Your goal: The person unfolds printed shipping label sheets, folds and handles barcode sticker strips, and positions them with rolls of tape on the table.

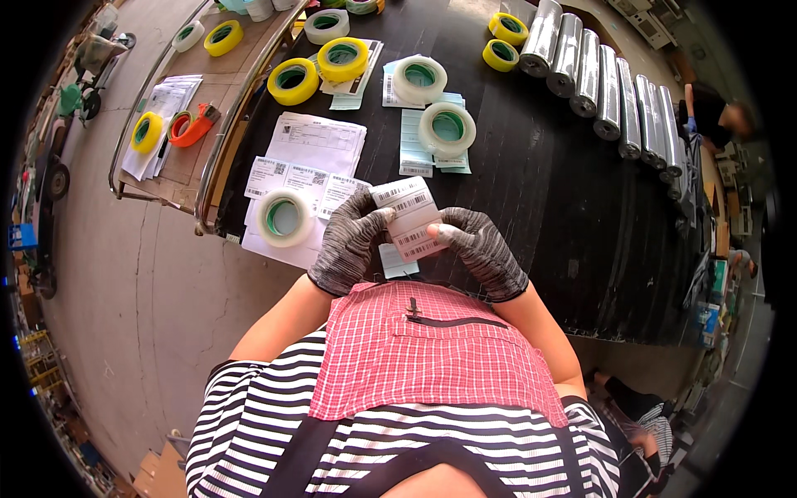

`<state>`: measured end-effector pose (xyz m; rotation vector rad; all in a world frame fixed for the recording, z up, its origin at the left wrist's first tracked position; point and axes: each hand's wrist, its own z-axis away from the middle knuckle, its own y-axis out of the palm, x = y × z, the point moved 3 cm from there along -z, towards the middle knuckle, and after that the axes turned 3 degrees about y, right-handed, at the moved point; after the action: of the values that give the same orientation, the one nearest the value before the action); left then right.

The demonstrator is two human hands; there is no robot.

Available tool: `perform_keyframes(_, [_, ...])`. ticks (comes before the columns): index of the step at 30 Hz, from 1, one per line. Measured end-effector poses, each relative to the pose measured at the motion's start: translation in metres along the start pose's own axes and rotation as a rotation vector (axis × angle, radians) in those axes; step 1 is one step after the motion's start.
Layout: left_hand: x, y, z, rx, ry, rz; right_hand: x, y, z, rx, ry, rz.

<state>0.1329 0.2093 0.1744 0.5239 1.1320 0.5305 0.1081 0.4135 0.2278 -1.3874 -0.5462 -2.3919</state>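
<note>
Both hands wear grey knit gloves with bare fingertips. Between them, above the near edge of the black table, is a sheet of barcode labels (407,212), white with several printed strips. My left hand (347,236) pinches its left edge, thumb on top. My right hand (481,249) grips its lower right side, thumb pressed on the face. Beneath the sheet, a small pale blue slip (397,261) lies at the table edge. Left of my left hand, a clear tape roll (285,218) rests on white papers (320,143) and printed labels (267,177).
The black table (573,241) holds more clear tape rolls (448,130) on blue label stacks, and yellow tape rolls (293,80). Silver film rolls (573,54) line its far right. At left, a metal-railed cart (241,100) carries papers and an orange tape dispenser (193,126). Other people (718,116) are at right.
</note>
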Motion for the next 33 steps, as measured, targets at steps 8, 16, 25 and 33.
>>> perform_keyframes(8, [-0.008,0.013,0.010,0.080,-0.140,0.070,-0.002,-0.004,0.009,0.031,-0.007,0.051])
perform_keyframes(16, [-0.026,-0.003,0.003,0.145,0.217,0.247,-0.023,-0.013,0.004,0.115,0.021,0.270])
perform_keyframes(25, [-0.042,0.003,0.015,0.072,0.349,0.049,0.001,0.022,0.007,0.180,0.068,-0.051])
perform_keyframes(33, [-0.035,0.009,0.023,0.276,0.667,-0.645,0.003,0.019,-0.004,0.115,-0.014,-0.091])
